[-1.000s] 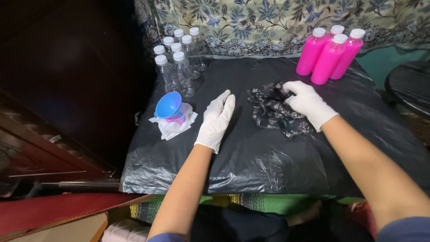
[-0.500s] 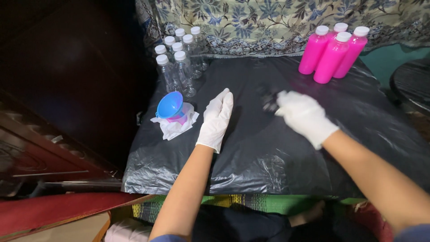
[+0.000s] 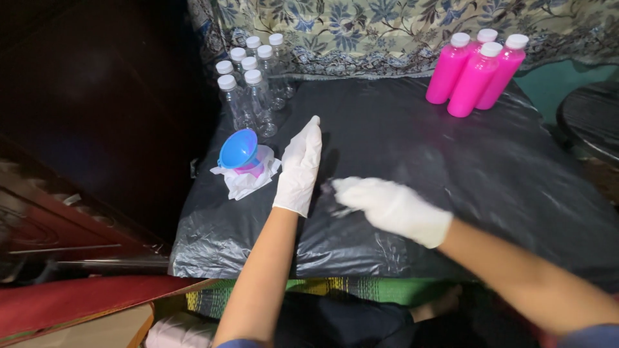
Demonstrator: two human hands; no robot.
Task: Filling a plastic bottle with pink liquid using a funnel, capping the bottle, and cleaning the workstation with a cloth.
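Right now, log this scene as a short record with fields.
surface: black plastic sheet over the table
left hand: white glove, flat on the sheet, open
right hand: white glove, blurred, low over the sheet, grip unclear
beside left hand: blue funnel on white tissue
back left: empty clear bottles
back right: pink filled bottles

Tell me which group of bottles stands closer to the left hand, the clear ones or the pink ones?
The clear bottles, white-capped, stand just beyond the left hand, near the blue funnel. The pink bottles stand far across the black sheet.
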